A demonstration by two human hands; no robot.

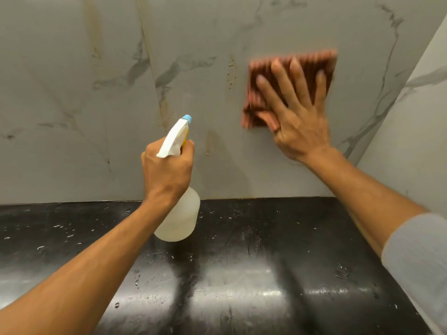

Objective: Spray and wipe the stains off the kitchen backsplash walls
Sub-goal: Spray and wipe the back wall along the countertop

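Two bare forearms in view, entering from 7 o'clock and 4 o'clock. Left hand (167,168): no glove, no watch, no sleeve visible along the whole forearm. Right hand (300,122): no glove; blurred, so small details cannot be confirmed. Right arm carries a pale grey sleeve (418,259), plain fabric, pushed up near the elbow at 4 o'clock.

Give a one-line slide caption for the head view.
Right hand presses cloth flat on marble backsplash; left hand holds spray bottle above black counter.
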